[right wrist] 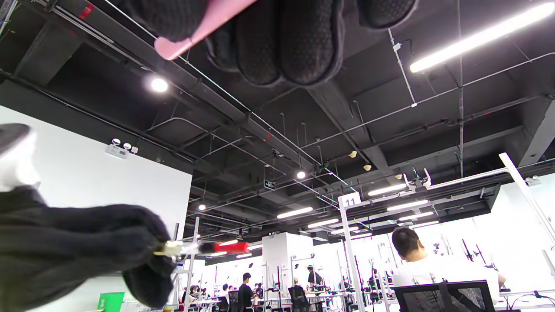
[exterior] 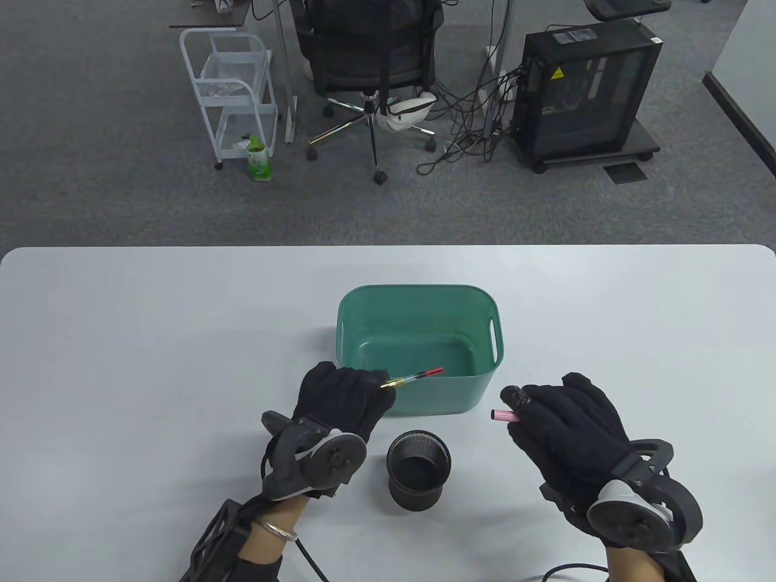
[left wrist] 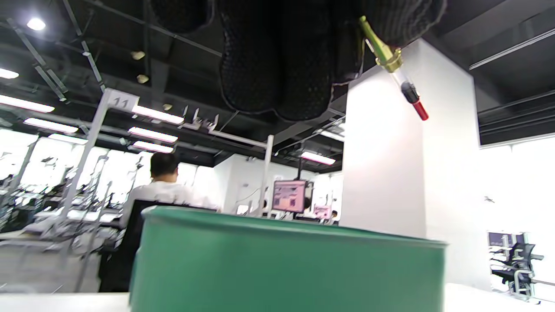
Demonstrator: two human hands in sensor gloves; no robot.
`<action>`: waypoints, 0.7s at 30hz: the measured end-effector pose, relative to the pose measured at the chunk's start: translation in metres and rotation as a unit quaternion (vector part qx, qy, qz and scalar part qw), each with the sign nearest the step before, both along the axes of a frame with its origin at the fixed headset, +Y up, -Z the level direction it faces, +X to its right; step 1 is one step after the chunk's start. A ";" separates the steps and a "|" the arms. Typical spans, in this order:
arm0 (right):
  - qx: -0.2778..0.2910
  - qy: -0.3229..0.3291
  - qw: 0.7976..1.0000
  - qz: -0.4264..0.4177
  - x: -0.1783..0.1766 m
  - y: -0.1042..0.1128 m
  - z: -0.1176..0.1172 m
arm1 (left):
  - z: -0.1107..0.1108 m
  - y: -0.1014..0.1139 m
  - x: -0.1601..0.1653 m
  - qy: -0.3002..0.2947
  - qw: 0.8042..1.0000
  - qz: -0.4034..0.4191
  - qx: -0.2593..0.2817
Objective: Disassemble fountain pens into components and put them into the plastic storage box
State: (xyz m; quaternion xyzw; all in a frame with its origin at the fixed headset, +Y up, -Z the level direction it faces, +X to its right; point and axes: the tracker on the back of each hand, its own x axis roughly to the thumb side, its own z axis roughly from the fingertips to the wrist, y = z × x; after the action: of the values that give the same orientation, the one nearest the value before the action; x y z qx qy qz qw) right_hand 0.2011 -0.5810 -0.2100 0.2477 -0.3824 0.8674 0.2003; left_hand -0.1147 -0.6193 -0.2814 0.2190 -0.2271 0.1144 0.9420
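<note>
Table view, with both wrist views. The left hand (exterior: 342, 394) pinched the inner part of a pen (exterior: 413, 378), a thin piece with a green grip end, a gold ring, a clear tube and a red tip; its fingers were curled around the green end, and the red tip reached out over the near rim of the green storage box (exterior: 418, 297). In the left wrist view the same inner part (left wrist: 392, 65) hung from the gloved fingers (left wrist: 277, 65) above the box wall (left wrist: 286, 264). The right hand (exterior: 567, 433) was closed around a pink barrel (exterior: 503, 415), whose open end stuck out to the left, beside the box and clear of it; the right wrist view showed that barrel (right wrist: 195, 30) gripped between thumb and fingers. A black mesh cup (exterior: 418, 467) stood on the white table (exterior: 121, 339) between the two hands, just in front of the box; what it held could not be made out. The box appeared to hold nothing yet.

Handling, as a judgement: both pieces were probably light, stiff and smooth, so liable to slip or roll. The clear tube looked thin and possibly fragile; the gold ring or the green grip section offered the safer hold. The barrel would tolerate a firmer grasp at mid-length
</note>
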 end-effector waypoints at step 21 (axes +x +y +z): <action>-0.002 0.005 1.000 -0.008 0.002 0.001 0.000 | -0.083 -0.025 0.015 0.068 0.989 -0.005 -0.132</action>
State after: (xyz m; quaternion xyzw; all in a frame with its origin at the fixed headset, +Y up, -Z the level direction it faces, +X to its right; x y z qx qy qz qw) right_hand 0.2030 -0.5800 -0.2097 0.2485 -0.3820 0.8652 0.2093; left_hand -0.0994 -0.6442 -0.3642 0.0993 -0.1470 0.1236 0.9763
